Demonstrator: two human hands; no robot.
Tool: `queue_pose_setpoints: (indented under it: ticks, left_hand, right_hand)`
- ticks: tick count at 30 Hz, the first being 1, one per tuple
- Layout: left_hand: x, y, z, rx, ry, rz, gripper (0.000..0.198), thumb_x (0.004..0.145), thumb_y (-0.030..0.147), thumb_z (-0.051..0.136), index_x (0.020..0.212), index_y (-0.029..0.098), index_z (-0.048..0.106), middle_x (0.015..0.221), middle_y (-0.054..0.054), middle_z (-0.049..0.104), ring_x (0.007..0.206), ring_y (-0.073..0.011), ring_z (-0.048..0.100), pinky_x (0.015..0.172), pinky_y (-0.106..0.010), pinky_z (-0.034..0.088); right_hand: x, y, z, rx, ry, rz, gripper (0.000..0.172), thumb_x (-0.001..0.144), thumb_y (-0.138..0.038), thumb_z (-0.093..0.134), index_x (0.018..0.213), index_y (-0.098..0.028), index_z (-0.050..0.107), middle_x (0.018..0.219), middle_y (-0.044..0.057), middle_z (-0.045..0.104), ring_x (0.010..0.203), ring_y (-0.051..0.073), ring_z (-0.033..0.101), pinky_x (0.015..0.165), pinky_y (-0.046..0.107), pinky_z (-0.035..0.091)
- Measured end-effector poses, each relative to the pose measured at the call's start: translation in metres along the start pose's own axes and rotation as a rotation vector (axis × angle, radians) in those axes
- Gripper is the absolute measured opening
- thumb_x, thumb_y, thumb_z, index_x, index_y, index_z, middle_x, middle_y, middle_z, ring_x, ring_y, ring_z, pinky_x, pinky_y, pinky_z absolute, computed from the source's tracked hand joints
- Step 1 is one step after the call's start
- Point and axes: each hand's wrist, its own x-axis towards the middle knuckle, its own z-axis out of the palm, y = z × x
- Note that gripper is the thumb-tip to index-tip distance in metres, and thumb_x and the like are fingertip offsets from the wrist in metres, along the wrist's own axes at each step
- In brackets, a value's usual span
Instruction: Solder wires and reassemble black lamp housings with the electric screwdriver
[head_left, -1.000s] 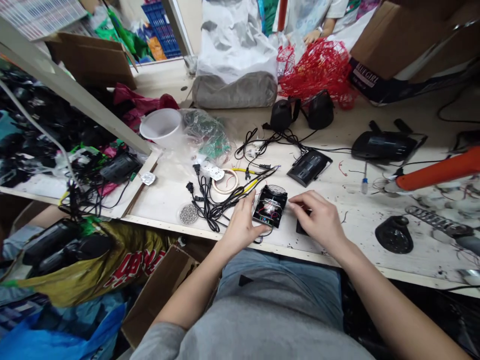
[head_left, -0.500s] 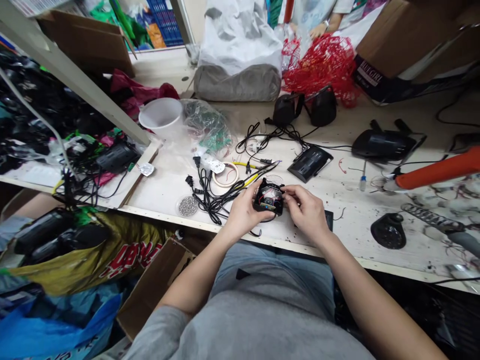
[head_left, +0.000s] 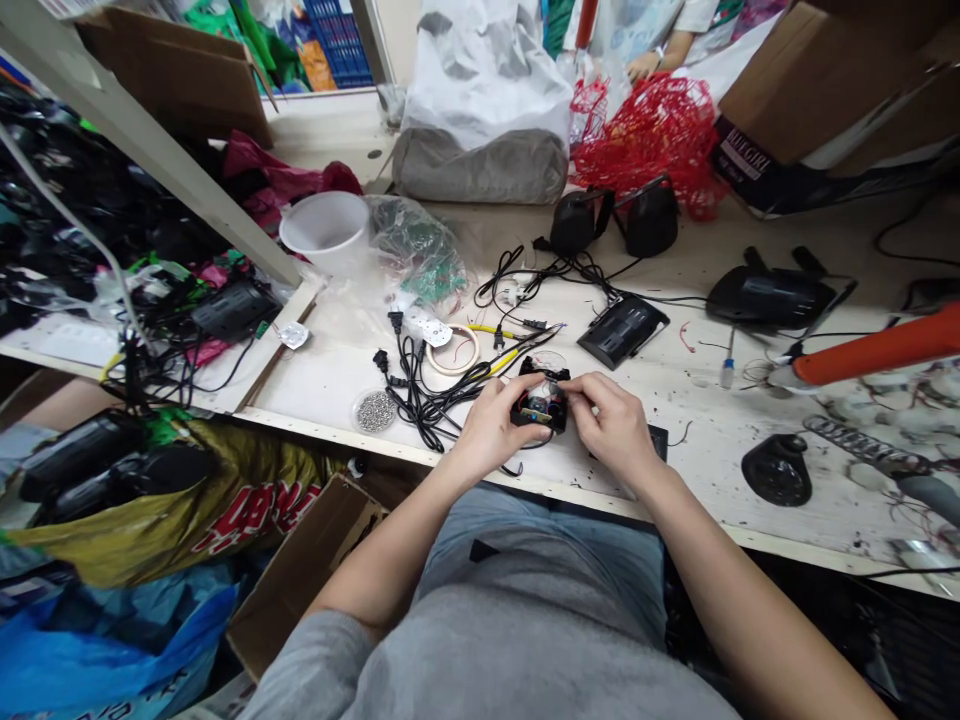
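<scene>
On the white workbench [head_left: 697, 470], my left hand [head_left: 495, 427] grips a small black electronic housing [head_left: 541, 408] with coloured wires and a small circuit board showing inside. My right hand [head_left: 611, 425] pinches something small at the housing's upper edge, too small to identify. A clear dome [head_left: 549, 363] sits just beyond the housing, partly hidden by it. Under my right hand's heel lies a flat black piece [head_left: 658, 440], mostly covered. Left of my left hand, a tangle of black power cables [head_left: 424, 400] runs to plugs.
A dish of steel balls [head_left: 376, 411], a tape ring [head_left: 454, 350], and several black housings crowd the bench. An orange tube [head_left: 877, 352] lies at right. A co-worker's hand [head_left: 643, 66] works beyond a white sack [head_left: 484, 100] and red netting [head_left: 649, 145].
My hands have closed in on the black housing, lifting it from the bench and turning it. My right fingers have moved from its side to its upper edge.
</scene>
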Motion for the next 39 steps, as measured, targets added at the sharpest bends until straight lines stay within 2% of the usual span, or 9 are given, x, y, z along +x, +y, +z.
queue_pose_setpoints:
  ticks: [8, 15, 19, 22, 25, 27, 31, 35, 39]
  left_hand:
    - [-0.015, -0.022, 0.026, 0.121, 0.12, 0.147, 0.064, 0.081, 0.023, 0.079, 0.139, 0.028, 0.054, 0.113, -0.006, 0.051, 0.108, -0.0238, 0.057, 0.1, -0.042, 0.05]
    - [-0.01, -0.028, 0.024, 0.119, 0.145, 0.183, 0.065, 0.075, 0.028, 0.085, 0.134, 0.026, 0.059, 0.105, -0.004, 0.053, 0.099, -0.0218, 0.059, 0.092, -0.039, 0.054]
    - [-0.011, -0.026, 0.022, 0.1, 0.13, 0.157, 0.067, 0.077, 0.024, 0.082, 0.138, 0.028, 0.054, 0.108, -0.004, 0.052, 0.102, -0.0225, 0.059, 0.095, -0.04, 0.053]
    - [-0.015, -0.022, 0.019, 0.062, 0.095, 0.136, 0.073, 0.081, 0.019, 0.077, 0.146, 0.029, 0.045, 0.117, -0.006, 0.051, 0.109, -0.0233, 0.059, 0.101, -0.042, 0.051]
    - [-0.016, -0.018, 0.016, 0.034, 0.062, 0.109, 0.088, 0.08, 0.015, 0.076, 0.154, 0.031, 0.032, 0.125, -0.009, 0.051, 0.117, -0.0259, 0.058, 0.108, -0.047, 0.046]
    - [-0.017, -0.016, 0.014, 0.014, 0.055, 0.088, 0.095, 0.078, 0.013, 0.076, 0.157, 0.031, 0.027, 0.129, -0.01, 0.052, 0.121, -0.0277, 0.056, 0.111, -0.048, 0.044]
    - [-0.017, -0.014, 0.01, -0.049, 0.039, 0.026, 0.097, 0.076, 0.01, 0.076, 0.158, 0.03, 0.026, 0.134, -0.011, 0.053, 0.125, -0.0286, 0.054, 0.109, -0.047, 0.046]
    - [-0.02, -0.015, 0.005, -0.16, 0.024, -0.045, 0.099, 0.076, 0.009, 0.072, 0.158, 0.03, 0.023, 0.138, -0.012, 0.053, 0.122, -0.0266, 0.056, 0.106, -0.046, 0.049]
    - [-0.02, -0.019, 0.002, -0.31, -0.008, -0.136, 0.101, 0.074, 0.007, 0.068, 0.159, 0.03, 0.018, 0.126, -0.011, 0.059, 0.108, -0.0217, 0.063, 0.097, -0.042, 0.055]
  right_hand:
    - [-0.009, 0.0, 0.003, -0.178, -0.062, -0.212, 0.019, 0.097, -0.012, 0.046, 0.085, -0.022, 0.058, 0.076, 0.004, 0.059, 0.071, 0.018, 0.057, 0.064, 0.029, 0.046]
    - [-0.006, -0.002, 0.008, -0.21, -0.115, -0.231, 0.028, 0.096, -0.008, 0.044, 0.074, -0.022, 0.054, 0.071, 0.004, 0.056, 0.069, 0.02, 0.053, 0.062, 0.031, 0.041]
    - [0.0, -0.004, -0.003, -0.15, -0.158, -0.212, 0.024, 0.098, -0.011, 0.044, 0.084, -0.02, 0.061, 0.078, 0.004, 0.059, 0.071, 0.018, 0.057, 0.062, 0.03, 0.048]
    - [0.018, 0.017, -0.023, -0.076, -0.106, -0.123, 0.018, 0.099, -0.029, 0.053, 0.107, -0.022, 0.067, 0.102, 0.009, 0.064, 0.092, 0.022, 0.064, 0.079, 0.038, 0.057]
    - [0.039, 0.059, -0.038, -0.298, 0.066, 0.067, 0.067, 0.082, -0.058, 0.072, 0.137, -0.022, 0.057, 0.134, 0.02, 0.052, 0.125, 0.041, 0.052, 0.1, 0.062, 0.047]
    - [0.049, 0.087, -0.039, -0.381, 0.047, 0.165, 0.099, 0.066, -0.07, 0.08, 0.146, -0.021, 0.047, 0.145, 0.024, 0.04, 0.134, 0.049, 0.041, 0.103, 0.069, 0.041]
    - [0.053, 0.117, -0.029, -0.408, -0.049, 0.204, 0.102, 0.064, -0.07, 0.081, 0.147, -0.021, 0.046, 0.142, 0.023, 0.044, 0.13, 0.048, 0.043, 0.102, 0.069, 0.041]
    - [0.051, 0.104, -0.036, -0.355, 0.029, 0.186, 0.094, 0.067, -0.065, 0.081, 0.142, -0.018, 0.051, 0.13, 0.022, 0.051, 0.12, 0.046, 0.049, 0.099, 0.066, 0.043]
    - [0.045, 0.047, -0.057, -0.272, 0.128, 0.071, 0.087, 0.078, -0.064, 0.073, 0.148, -0.021, 0.045, 0.134, 0.024, 0.05, 0.123, 0.044, 0.049, 0.104, 0.062, 0.044]
